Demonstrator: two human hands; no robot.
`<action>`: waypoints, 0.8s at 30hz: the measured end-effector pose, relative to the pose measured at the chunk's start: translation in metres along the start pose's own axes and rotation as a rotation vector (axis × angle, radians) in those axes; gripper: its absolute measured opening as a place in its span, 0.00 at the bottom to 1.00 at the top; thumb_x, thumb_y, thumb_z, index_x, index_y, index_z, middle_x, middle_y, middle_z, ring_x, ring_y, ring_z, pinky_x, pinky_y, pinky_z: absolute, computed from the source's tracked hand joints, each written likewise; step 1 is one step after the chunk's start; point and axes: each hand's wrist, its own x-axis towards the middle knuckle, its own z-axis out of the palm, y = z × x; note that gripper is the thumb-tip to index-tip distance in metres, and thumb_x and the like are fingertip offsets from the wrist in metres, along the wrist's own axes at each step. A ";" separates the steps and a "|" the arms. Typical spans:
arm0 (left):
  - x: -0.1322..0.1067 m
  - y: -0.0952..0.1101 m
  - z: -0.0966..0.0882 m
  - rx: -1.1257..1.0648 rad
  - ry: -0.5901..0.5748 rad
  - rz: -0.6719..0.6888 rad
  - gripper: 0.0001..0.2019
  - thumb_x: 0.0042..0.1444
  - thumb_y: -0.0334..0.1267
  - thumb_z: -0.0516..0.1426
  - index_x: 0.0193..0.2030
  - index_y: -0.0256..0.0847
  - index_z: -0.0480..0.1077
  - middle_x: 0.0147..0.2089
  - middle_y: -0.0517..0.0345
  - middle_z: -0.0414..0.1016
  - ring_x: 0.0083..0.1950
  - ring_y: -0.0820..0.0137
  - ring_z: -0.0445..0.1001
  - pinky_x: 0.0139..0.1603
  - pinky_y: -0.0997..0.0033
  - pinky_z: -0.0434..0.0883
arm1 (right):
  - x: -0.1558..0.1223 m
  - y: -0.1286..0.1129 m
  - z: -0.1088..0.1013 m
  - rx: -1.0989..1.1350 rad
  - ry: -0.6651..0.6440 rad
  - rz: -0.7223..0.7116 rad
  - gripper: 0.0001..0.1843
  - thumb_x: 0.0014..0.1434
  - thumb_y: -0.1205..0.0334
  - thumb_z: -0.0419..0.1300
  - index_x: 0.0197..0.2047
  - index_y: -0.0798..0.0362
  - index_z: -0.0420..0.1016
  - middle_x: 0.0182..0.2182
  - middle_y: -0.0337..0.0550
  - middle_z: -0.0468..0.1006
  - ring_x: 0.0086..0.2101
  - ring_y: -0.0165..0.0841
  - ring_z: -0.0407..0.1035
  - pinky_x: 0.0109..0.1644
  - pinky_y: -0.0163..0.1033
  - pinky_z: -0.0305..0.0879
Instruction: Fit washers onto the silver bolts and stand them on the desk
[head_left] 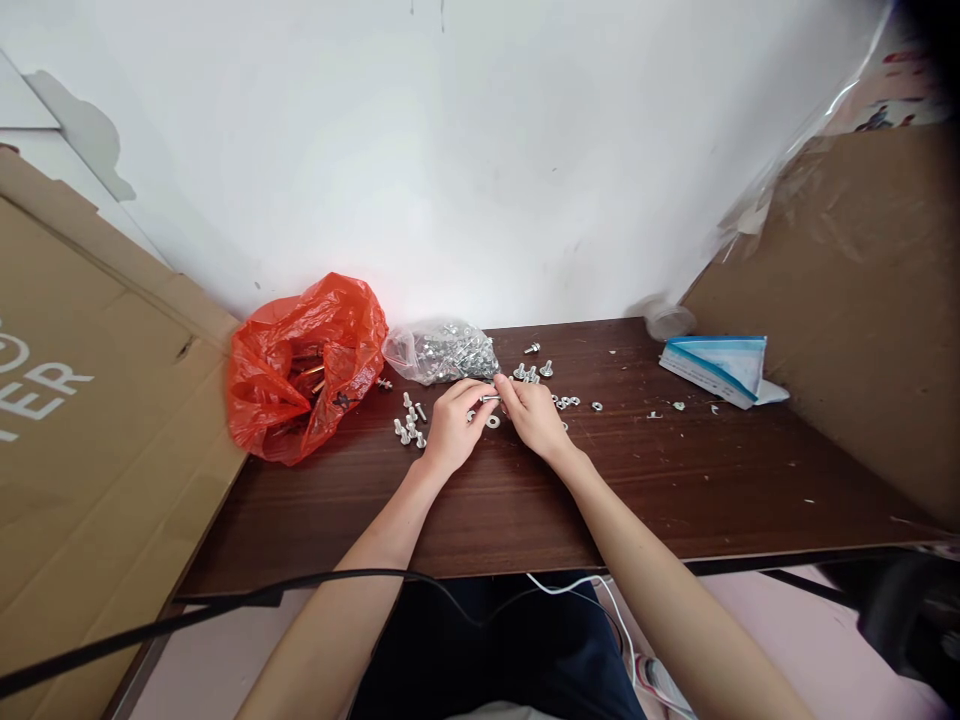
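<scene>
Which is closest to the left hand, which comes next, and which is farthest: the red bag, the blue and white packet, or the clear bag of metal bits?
From the left hand, in the head view:
1. Clear bag of metal bits, just beyond it.
2. Red bag, off to the left.
3. Blue and white packet, far over on the right.

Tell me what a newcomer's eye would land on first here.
Probably the bright red bag, standing open on the left of the dark table. Next, mid-table, the left hand and right hand meeting at a small metal piece. Then the blue-and-white packet toward the right.
</scene>
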 end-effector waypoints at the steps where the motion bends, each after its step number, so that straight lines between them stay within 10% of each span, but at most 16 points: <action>1: 0.000 0.000 0.000 0.012 -0.002 0.016 0.05 0.60 0.32 0.56 0.40 0.39 0.73 0.38 0.54 0.76 0.40 0.71 0.74 0.42 0.71 0.72 | 0.000 0.000 0.000 0.007 0.002 0.009 0.30 0.65 0.42 0.42 0.18 0.51 0.56 0.16 0.38 0.62 0.21 0.28 0.56 0.28 0.36 0.48; 24: -0.001 0.002 0.000 0.070 -0.045 -0.076 0.04 0.60 0.34 0.56 0.40 0.39 0.72 0.35 0.56 0.72 0.34 0.72 0.69 0.37 0.72 0.68 | 0.001 0.002 0.004 -0.033 0.038 0.020 0.28 0.65 0.42 0.41 0.20 0.50 0.57 0.18 0.39 0.66 0.22 0.30 0.58 0.28 0.36 0.49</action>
